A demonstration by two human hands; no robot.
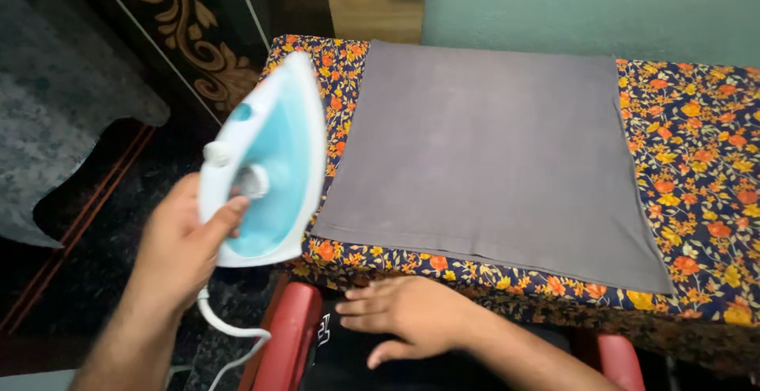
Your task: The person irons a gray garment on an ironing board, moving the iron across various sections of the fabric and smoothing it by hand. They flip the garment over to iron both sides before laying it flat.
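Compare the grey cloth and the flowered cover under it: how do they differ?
The grey cloth is plain; the flowered cover has orange and yellow blossoms on dark blue. The grey cloth is smaller and lies on top; the flowered cover reaches past it on the left, right and near sides. Both lie flat.

Flat grey rectangular cloth (491,161) lies on floral-covered ironing table (697,169). White-and-blue plastic steam iron (265,161) held at table's left end. Red chair (293,335) stands before table's front edge.
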